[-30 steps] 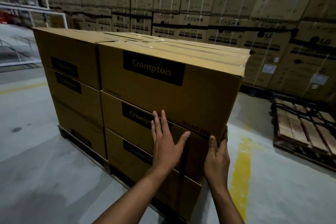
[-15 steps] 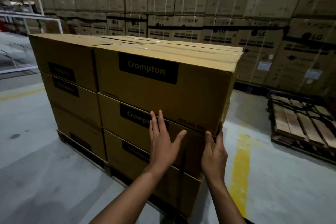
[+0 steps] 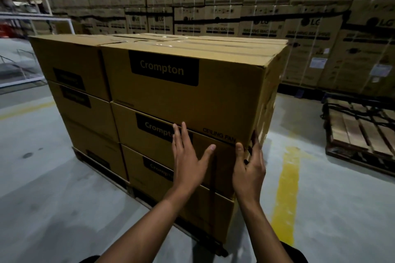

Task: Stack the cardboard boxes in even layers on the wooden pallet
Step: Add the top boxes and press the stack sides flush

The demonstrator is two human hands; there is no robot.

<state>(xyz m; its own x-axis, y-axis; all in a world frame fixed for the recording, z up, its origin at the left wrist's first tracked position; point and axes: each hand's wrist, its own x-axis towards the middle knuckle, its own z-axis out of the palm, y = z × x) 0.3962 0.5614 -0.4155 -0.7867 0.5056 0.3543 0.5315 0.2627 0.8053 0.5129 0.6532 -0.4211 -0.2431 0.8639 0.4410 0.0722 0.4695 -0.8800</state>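
the brown crompton ceiling-fan cardboard box sits in the top layer on the low wooden pallet. left hand presses flat and open on the box below; right hand wraps its corner. likely heavy and stiff, best held at the bottom corners.

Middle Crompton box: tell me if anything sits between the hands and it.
Nothing visible does. The left hand lies flat on the middle Crompton box, and the right hand holds its right corner under the top box.
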